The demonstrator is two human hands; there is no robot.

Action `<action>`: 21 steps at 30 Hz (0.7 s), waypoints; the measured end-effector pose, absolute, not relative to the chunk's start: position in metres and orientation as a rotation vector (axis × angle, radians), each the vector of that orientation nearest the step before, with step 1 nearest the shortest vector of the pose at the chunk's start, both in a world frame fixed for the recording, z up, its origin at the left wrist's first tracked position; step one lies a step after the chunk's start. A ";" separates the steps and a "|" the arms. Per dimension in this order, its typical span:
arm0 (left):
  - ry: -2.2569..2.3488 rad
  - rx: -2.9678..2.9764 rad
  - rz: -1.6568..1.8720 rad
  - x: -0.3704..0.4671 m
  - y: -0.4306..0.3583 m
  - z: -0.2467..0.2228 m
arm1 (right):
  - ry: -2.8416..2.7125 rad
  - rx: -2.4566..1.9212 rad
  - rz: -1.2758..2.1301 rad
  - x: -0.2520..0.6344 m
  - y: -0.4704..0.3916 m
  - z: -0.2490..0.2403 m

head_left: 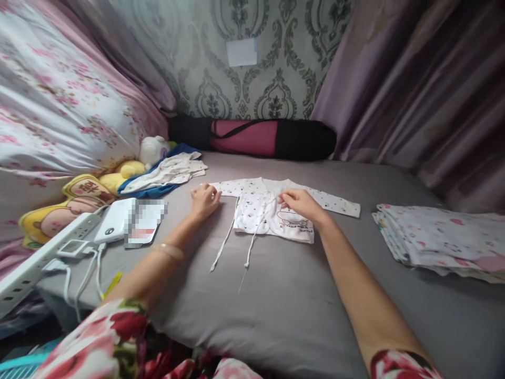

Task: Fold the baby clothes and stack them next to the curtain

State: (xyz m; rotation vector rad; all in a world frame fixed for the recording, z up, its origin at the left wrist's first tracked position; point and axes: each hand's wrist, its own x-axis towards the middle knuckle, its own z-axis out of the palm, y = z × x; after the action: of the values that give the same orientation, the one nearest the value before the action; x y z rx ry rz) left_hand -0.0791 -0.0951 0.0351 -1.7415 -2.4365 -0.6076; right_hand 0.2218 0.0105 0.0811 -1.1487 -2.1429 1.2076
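A small white long-sleeved shirt (252, 210) with a scattered print lies spread on the grey sheet, its neckline away from me. Two thin white ties (224, 243) trail down from its front, one on the left and one near the middle. Over the end of the left sleeve is my left hand (205, 200), its fingers curled; what they hold, if anything, is hidden. My right hand (299, 204) pinches the upper end of the middle tie at the shirt's chest. The right sleeve (339, 204) stretches out flat.
Folded printed cloth (442, 237) lies at the right. At the left are a white power strip (43, 258) with cables, a white device (116, 221), plush toys (84, 202) and another small garment (168, 172). A black and pink bag (244, 138) lies along the wall.
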 end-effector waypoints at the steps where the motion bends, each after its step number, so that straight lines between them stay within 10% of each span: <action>1: -2.473 -1.839 -0.590 -0.071 -0.103 0.037 | -2.168 -1.152 1.250 0.230 0.004 0.083; 21: -3.068 -1.917 -0.606 -0.055 -0.154 0.079 | -3.103 -0.533 1.214 0.195 -0.071 0.080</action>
State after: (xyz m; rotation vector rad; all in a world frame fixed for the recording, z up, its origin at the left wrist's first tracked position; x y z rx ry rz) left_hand -0.0554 -0.1538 0.0786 -1.9167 -3.0682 -0.6057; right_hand 0.1951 -0.0711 0.0799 -0.5327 -3.1031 1.2137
